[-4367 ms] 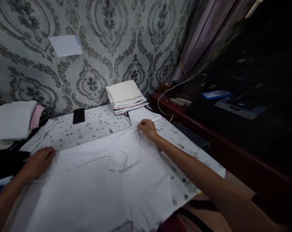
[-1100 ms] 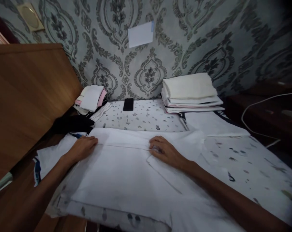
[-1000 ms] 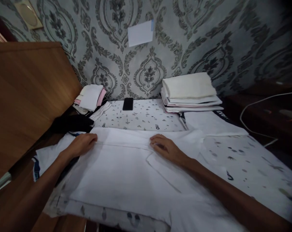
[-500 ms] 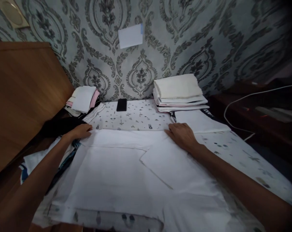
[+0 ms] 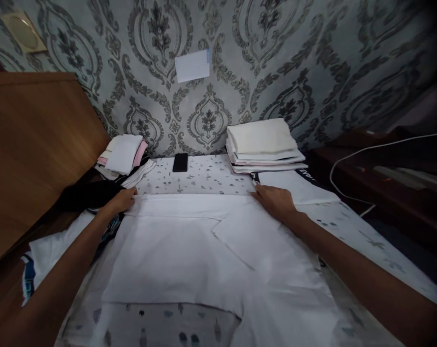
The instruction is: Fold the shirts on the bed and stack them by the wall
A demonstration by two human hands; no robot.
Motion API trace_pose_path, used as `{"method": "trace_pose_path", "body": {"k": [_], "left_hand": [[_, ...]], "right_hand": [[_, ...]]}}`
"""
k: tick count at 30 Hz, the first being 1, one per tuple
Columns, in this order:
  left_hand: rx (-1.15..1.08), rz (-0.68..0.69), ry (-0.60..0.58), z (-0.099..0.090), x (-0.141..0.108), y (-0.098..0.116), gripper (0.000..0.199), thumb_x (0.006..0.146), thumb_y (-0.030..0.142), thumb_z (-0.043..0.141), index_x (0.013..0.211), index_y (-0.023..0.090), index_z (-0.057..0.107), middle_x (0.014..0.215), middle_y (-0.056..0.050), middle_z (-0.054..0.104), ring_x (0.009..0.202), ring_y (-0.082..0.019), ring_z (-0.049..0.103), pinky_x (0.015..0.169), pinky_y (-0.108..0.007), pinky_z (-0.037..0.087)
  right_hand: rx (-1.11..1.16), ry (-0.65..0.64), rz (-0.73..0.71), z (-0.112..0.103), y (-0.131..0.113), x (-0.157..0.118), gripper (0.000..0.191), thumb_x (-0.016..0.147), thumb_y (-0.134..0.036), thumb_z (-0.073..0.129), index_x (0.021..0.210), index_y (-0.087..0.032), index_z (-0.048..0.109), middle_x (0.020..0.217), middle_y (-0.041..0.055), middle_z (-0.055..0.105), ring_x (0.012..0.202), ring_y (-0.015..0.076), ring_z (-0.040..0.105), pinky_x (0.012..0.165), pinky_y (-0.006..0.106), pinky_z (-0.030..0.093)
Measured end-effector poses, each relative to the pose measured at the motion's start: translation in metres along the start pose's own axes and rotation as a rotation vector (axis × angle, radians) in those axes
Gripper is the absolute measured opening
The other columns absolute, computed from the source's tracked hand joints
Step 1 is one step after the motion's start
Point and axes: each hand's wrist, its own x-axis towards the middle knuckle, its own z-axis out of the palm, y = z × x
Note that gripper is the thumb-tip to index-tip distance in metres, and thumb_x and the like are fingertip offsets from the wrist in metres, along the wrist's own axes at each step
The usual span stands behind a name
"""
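Observation:
A white garment (image 5: pixel 175 255) lies spread over the patterned sheet (image 5: pixel 204 178), its far edge nearly straight and a sleeve-like part angled toward the lower right. My left hand (image 5: pixel 124 198) pinches the garment's far left corner. At the far right end of the same edge, my right hand (image 5: pixel 274 200) grips the cloth between thumb and fingers. Just beyond my right hand lies a folded white cloth (image 5: pixel 294 187) with a black lettered band.
Folded light cloths (image 5: pixel 262 140) are stacked at the back right, a smaller pile (image 5: pixel 123 154) at the back left. A black phone (image 5: pixel 180 162) lies between them. A wooden panel (image 5: pixel 37 154) stands left; a white cable (image 5: pixel 339 161) hangs right.
The garment's near edge has moved away from me, exposing more patterned sheet in front. Both hands remain at the far corners, and the view has tilted up slightly.

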Motion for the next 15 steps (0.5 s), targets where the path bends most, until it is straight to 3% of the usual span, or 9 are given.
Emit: {"method": "trace_pose_path", "body": {"k": [2, 4, 8, 12, 15], "left_hand": [[0.043, -0.007, 0.057, 0.004, -0.007, 0.009, 0.041, 0.078, 0.007, 0.046, 0.116, 0.016, 0.057, 0.107, -0.012, 0.064, 0.099, -0.025, 0.062, 0.081, -0.033, 0.047], [0.09, 0.07, 0.129, 0.005, -0.019, 0.023, 0.047, 0.082, 0.008, 0.043, 0.128, 0.017, 0.052, 0.123, -0.015, 0.058, 0.113, -0.028, 0.057, 0.089, -0.037, 0.046], [0.094, 0.37, 0.1, 0.008, -0.049, 0.056, 0.034, 0.087, 0.011, 0.042, 0.115, 0.02, 0.06, 0.116, -0.011, 0.06, 0.109, -0.026, 0.056, 0.094, -0.04, 0.047], [0.057, 0.396, 0.071, 0.014, -0.082, 0.069, 0.03, 0.089, 0.012, 0.042, 0.112, 0.019, 0.061, 0.112, -0.011, 0.061, 0.103, -0.026, 0.056, 0.09, -0.043, 0.049], [-0.073, 0.402, 0.125, 0.026, -0.104, 0.068, 0.033, 0.094, 0.015, 0.039, 0.12, 0.018, 0.058, 0.116, -0.012, 0.062, 0.107, -0.024, 0.057, 0.095, -0.041, 0.05]], "right_hand": [[-0.001, 0.053, -0.041, 0.006, 0.003, 0.001, 0.025, 0.099, -0.033, 0.045, 0.098, -0.017, 0.064, 0.098, 0.0131, 0.073, 0.088, 0.0263, 0.066, 0.066, 0.032, 0.038], [0.021, 0.164, -0.134, 0.007, 0.0, -0.001, 0.023, 0.096, -0.03, 0.047, 0.099, -0.016, 0.066, 0.102, 0.0156, 0.071, 0.096, 0.0289, 0.064, 0.077, 0.037, 0.043], [0.244, 0.321, -0.375, 0.008, -0.03, -0.017, 0.029, 0.098, -0.031, 0.044, 0.102, -0.015, 0.068, 0.108, 0.0163, 0.07, 0.101, 0.0295, 0.062, 0.087, 0.043, 0.047], [0.448, 0.319, -0.614, 0.016, -0.064, -0.042, 0.032, 0.1, -0.036, 0.043, 0.111, -0.019, 0.068, 0.123, 0.0151, 0.066, 0.114, 0.0284, 0.06, 0.094, 0.045, 0.049], [0.494, 0.253, -0.626, 0.019, -0.075, -0.05, 0.035, 0.1, -0.039, 0.042, 0.116, -0.02, 0.066, 0.127, 0.015, 0.065, 0.117, 0.0285, 0.059, 0.096, 0.047, 0.049]]}}
